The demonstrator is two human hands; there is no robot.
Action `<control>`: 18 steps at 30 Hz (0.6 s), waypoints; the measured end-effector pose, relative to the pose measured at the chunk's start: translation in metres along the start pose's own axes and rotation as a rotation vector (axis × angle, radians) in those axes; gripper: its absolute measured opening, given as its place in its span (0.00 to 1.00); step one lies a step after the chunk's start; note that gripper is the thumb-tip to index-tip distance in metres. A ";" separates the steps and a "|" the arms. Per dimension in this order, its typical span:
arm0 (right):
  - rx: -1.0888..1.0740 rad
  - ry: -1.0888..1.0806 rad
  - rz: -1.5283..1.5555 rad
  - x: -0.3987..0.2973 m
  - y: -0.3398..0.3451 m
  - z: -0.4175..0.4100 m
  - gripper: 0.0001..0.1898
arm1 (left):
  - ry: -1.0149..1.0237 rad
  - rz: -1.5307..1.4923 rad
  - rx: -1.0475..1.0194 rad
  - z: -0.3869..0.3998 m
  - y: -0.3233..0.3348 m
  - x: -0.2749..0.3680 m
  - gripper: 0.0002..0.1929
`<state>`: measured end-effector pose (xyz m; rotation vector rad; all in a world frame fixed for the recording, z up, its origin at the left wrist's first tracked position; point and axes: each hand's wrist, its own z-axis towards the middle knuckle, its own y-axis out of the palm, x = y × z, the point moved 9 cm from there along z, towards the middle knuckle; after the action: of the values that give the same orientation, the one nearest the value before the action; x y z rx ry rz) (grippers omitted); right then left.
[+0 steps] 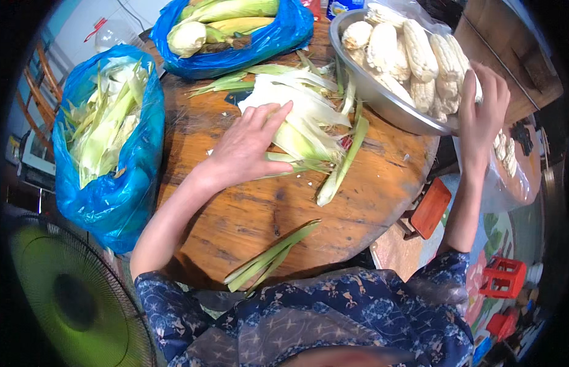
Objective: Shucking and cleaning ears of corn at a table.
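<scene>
My left hand (248,144) lies over a pile of pale green corn husks (307,110) on the wooden table, fingers apart, the fingertips at the pile's near left side. At the right rim of a metal bowl (380,98), my right hand (485,108) is closed around a white corn cob (478,89); only a sliver of that cob shows between thumb and fingers. Several husked white cobs (419,50) are heaped in the bowl. A folded green husk strip (344,160) lies just right of the pile.
Blue plastic bags stand left, one with stripped husks (105,133), another behind with unhusked corn ears (238,11). Loose green leaves (275,257) lie at the round table's (248,215) near edge. A fan (78,298) stands lower left, a red stool (502,277) lower right.
</scene>
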<state>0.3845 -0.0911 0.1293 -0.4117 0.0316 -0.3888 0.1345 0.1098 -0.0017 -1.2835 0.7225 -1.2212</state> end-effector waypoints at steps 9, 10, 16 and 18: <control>-0.406 -0.358 0.536 -0.190 0.070 -0.036 0.20 | 0.061 -0.054 0.107 -0.027 0.006 0.017 0.22; -0.407 -0.361 0.543 -0.192 0.088 -0.034 0.20 | 0.017 -0.038 0.082 -0.031 0.006 0.017 0.23; -0.928 -0.313 0.434 -0.207 0.170 -0.072 0.29 | -0.059 -0.020 -0.066 -0.070 -0.020 0.073 0.40; -0.825 -0.365 0.422 -0.224 0.159 -0.070 0.24 | -0.029 -0.043 -0.155 -0.089 -0.013 0.089 0.45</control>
<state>0.2266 0.0999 -0.0086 -1.2609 -0.0802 0.1445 0.0724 0.0001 0.0114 -1.4477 0.7838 -1.1977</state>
